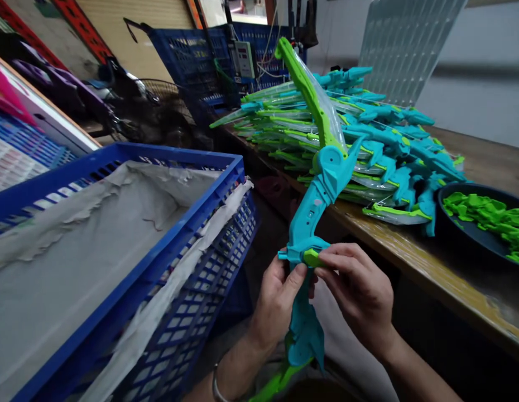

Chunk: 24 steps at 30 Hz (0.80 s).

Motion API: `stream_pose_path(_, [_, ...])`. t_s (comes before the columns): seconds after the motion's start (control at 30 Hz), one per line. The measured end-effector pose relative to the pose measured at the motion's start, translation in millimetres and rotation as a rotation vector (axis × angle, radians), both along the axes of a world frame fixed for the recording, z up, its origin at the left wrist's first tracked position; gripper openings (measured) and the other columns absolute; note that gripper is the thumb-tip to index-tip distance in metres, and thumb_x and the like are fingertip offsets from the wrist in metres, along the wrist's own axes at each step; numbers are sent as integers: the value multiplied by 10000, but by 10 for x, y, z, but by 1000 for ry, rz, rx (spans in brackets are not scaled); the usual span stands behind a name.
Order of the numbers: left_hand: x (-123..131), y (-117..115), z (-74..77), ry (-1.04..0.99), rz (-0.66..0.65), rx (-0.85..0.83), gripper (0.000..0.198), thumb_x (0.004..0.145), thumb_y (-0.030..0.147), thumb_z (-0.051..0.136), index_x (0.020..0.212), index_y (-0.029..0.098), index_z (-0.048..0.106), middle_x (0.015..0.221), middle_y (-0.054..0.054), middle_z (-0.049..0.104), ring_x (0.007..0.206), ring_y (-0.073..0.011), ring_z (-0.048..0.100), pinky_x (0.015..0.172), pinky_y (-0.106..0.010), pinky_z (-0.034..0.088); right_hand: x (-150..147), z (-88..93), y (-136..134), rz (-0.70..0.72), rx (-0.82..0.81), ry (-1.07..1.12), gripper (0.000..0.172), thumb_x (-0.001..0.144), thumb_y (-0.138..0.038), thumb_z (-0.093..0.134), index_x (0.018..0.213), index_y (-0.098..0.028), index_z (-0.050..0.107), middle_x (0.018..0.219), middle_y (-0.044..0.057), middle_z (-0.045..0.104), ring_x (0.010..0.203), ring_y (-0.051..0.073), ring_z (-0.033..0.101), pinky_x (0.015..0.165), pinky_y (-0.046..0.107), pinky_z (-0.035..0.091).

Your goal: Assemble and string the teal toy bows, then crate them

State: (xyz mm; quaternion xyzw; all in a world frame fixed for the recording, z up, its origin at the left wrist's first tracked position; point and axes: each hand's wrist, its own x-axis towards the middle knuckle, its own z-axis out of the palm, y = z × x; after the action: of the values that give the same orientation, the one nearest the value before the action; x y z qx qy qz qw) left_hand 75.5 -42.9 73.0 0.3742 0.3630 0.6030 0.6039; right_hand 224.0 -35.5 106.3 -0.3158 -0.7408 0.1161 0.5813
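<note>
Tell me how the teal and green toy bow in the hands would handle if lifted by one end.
The toy bow looks like moulded plastic, so probably stiff and light for its length. Long and thin, it would likely swing if held only at one end. The left hand grips its middle, the right hand pinches a green piece there.

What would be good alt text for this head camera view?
Two bare hands, left hand and right hand, hold a teal-and-green toy bow upright at its grip. A pile of matching bows lies on the wooden table; a cloth-lined blue crate stands left.

Left hand (280, 298) curled in a grip, right hand (360, 293) pinching with fingertips, forearms raised, hands close together.
</note>
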Motion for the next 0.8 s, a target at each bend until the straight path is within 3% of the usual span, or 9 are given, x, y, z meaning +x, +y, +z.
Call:
stream_pose_path(0.1, [2,-45,-27,21,-4,21,313,915,488,748,1026,199,702,733,-5,670,587,-129,578,569,-249,502,26,-38,-33,-122,122,-138,225,976,-102,691,1161,-228,685,1010,57,695,848,156,710,731,259,627])
stream_pose_path(0.3, [35,-68,-57,44,-26,35,311,905,475,769,1041,204,701,777,2,680,621,-123,591,594,-242,520,103,-24,-94,-156,166,-287,247,993,-91,660,1221,-181,638,999,88,679,831,169,665,703,283,601])
stream_pose_path(0.47, [99,-82,-52,63,-35,43,325,925,480,746,1107,213,713,736,8,658,608,-124,565,594,-245,501,110,-53,-87,-257,245,-285,321,973,-57,651,1251,-218,645,1139,125,628,1046,241,646,802,375,614])
stream_pose_path(0.53, [125,-85,-37,90,-15,41,338,914,497,752,1088,209,720,712,6,648,595,-131,558,579,-250,489,130,-59,-71,-258,192,-257,244,980,-87,649,1170,-236,680,1179,119,613,1089,249,643,828,384,620])
stream_pose_path(0.63, [135,-84,5,169,30,35,351,887,528,765,1001,200,723,724,-10,655,596,-146,562,564,-259,481,214,-51,-13,-141,-13,-179,105,1002,-231,678,1106,-240,680,1224,114,608,1140,256,643,881,387,621])
stream_pose_path(0.73, [101,-81,57,278,30,83,331,902,524,740,975,202,716,698,-9,635,582,-155,554,564,-270,478,317,-45,66,110,-320,-41,376,987,-471,710,1264,-238,607,1215,103,645,1086,244,675,882,369,618])
stream_pose_path(0.8, [68,-83,81,349,40,149,295,907,500,738,952,210,712,680,-3,622,581,-158,550,583,-274,474,357,-48,96,246,-439,-42,424,1000,-567,655,1252,-228,608,1087,61,680,938,203,684,793,320,602])
